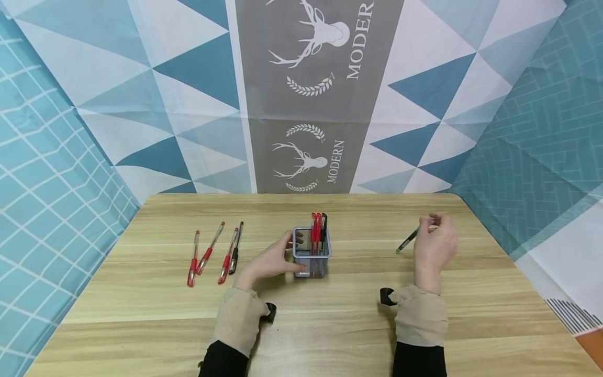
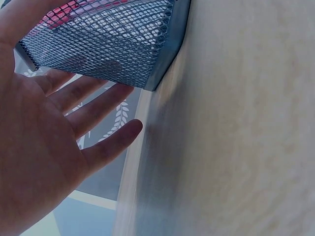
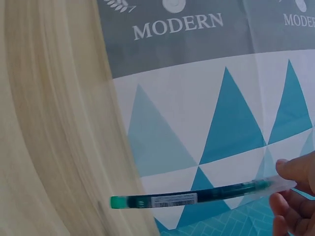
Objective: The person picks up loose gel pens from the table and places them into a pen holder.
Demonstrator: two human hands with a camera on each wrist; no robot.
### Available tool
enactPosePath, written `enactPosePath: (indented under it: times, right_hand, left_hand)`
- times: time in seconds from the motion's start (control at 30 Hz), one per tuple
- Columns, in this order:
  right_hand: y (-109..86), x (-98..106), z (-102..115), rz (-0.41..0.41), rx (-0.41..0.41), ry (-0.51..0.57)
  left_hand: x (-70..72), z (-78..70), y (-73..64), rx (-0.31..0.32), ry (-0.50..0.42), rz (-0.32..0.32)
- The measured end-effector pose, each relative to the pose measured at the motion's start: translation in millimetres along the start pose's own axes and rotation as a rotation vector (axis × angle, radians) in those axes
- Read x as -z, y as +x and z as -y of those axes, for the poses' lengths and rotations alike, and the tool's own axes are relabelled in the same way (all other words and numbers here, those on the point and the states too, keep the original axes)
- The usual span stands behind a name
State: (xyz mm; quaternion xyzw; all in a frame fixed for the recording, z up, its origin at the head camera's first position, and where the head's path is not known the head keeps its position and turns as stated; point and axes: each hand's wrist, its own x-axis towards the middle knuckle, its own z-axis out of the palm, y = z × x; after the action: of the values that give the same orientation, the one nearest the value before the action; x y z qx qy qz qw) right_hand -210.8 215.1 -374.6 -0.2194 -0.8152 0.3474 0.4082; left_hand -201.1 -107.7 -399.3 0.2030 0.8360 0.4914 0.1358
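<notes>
A grey mesh pen holder (image 1: 312,267) stands mid-table with two red pens (image 1: 316,225) and a black pen (image 1: 323,225) upright inside. My left hand (image 1: 269,259) grips it from the left, thumb at the front and fingers behind; in the left wrist view the fingers lie along the mesh (image 2: 98,44) and the little finger stands clear. On the right, my right hand (image 1: 434,243) pinches one end of a clear pen with a green tip (image 1: 407,242). In the right wrist view this pen (image 3: 187,197) slants out from the fingertips, a label on its barrel.
Left of the holder lie several pens: red ones (image 1: 193,264) side by side and a black one (image 1: 234,256). The wooden table (image 1: 330,330) ends at a patterned cloth backdrop (image 1: 198,104). Tiled-print cloth (image 1: 42,173) hangs at the left side.
</notes>
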Motion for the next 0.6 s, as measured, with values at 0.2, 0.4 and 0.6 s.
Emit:
enactPosePath:
  times: [0.2, 0.4, 0.6]
  right_hand:
    - [-2.3, 2, 7, 0.080, -0.018, -0.038]
    - [-3.8, 3, 16, 0.112, 0.015, 0.029]
    - [-4.3, 2, 23, 0.101, 0.056, 0.084]
  left_hand:
    - [-4.3, 25.2, 11.3, 0.008, 0.024, -0.022]
    - [-3.7, 26.6, 12.0, 0.003, 0.026, -0.022]
    - [-3.4, 25.0, 11.2, 0.010, 0.029, -0.017]
